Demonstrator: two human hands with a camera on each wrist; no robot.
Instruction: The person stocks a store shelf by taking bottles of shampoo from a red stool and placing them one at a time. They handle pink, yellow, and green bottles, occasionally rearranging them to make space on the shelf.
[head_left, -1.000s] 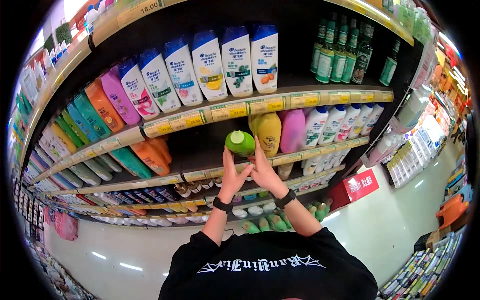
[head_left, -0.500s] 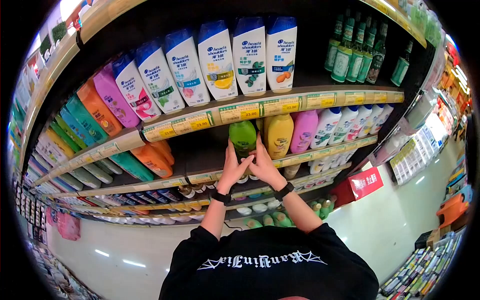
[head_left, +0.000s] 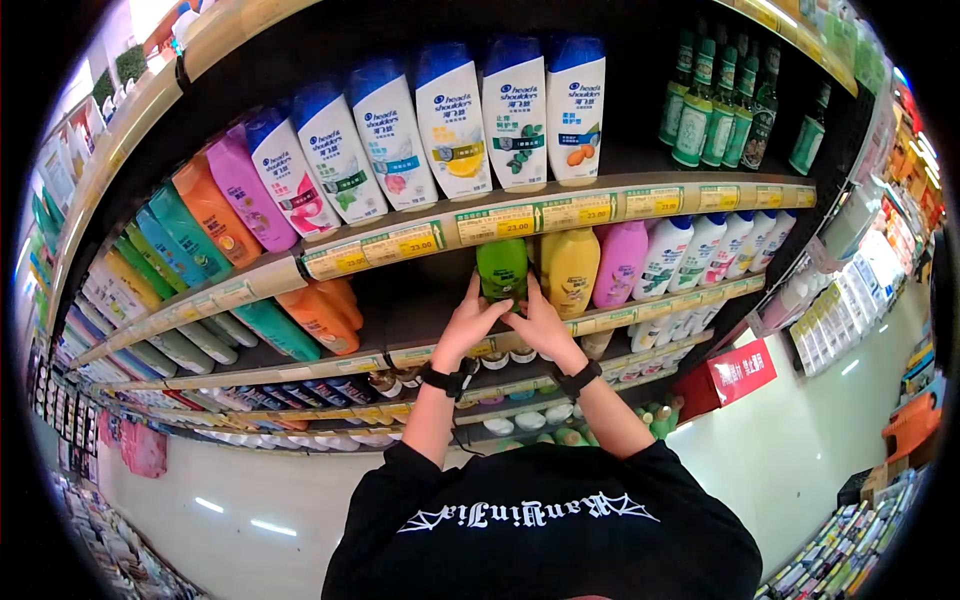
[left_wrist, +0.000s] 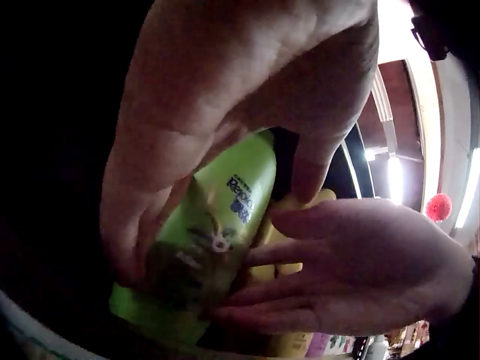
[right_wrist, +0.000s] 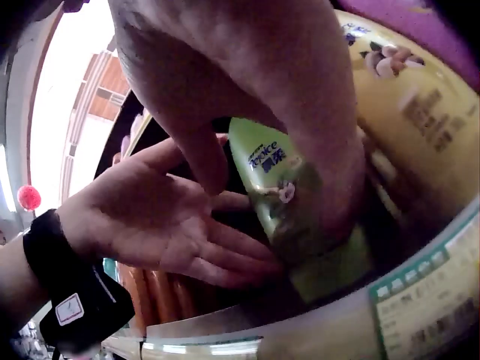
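Note:
A green Rejoice shampoo bottle (head_left: 502, 268) stands upright at the front of the middle shelf, its label facing me. My left hand (head_left: 468, 322) lies along its left side and my right hand (head_left: 540, 320) along its right, fingers stretched out and touching the bottle. In the left wrist view, the palm of the right hand (left_wrist: 367, 266) is turned toward the bottle with straight fingers at its side. The right wrist view shows the left hand (right_wrist: 165, 217) likewise flat-fingered against the bottle. Just right of it stands a yellow shampoo bottle (head_left: 574, 272).
Above runs a shelf edge with price tags (head_left: 500, 225), under a row of Head & Shoulders bottles (head_left: 450, 130). Orange bottles (head_left: 318, 320) stand left, a pink bottle (head_left: 622, 264) right. Green glass bottles (head_left: 695, 120) fill the upper right. A red box (head_left: 728, 377) sits lower right.
The green bottle has gone from tilted, its top end toward me, to upright under the shelf above. My hands moved with it, and the fingers still touch its sides.

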